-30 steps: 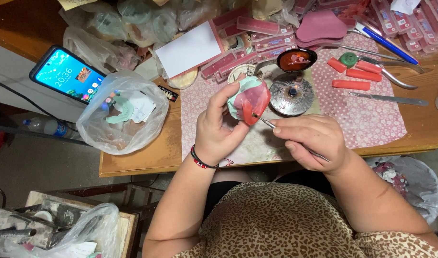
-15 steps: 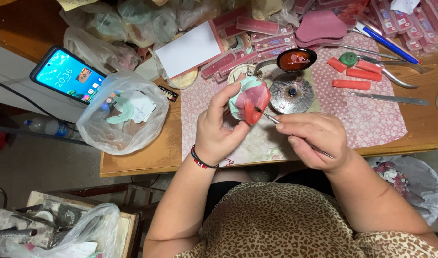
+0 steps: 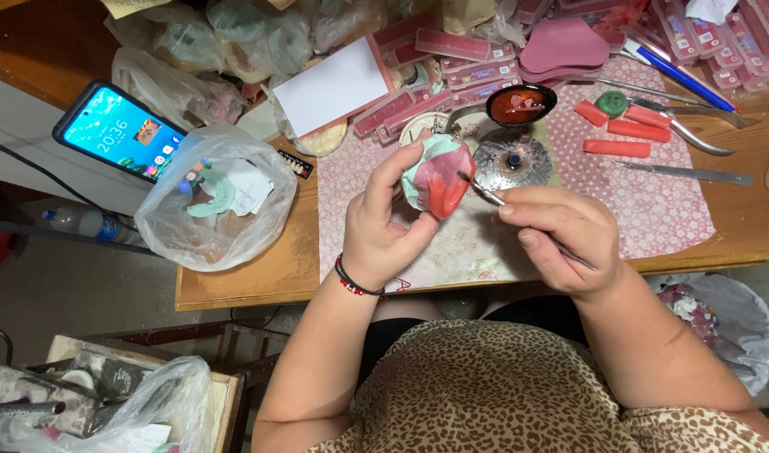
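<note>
I am gripping a green cast with red wax (image 3: 439,176) in my left hand (image 3: 383,226), fingers curled around it, holding it up over the pink patterned cloth (image 3: 653,210) on the surface (image 3: 233,281). My right hand (image 3: 561,239) is pinching a thin metal tool (image 3: 485,195), its tip touching the wax. Just beyond the cast are sitting a round metal burner (image 3: 512,158) and a spoon of red wax (image 3: 520,105).
</note>
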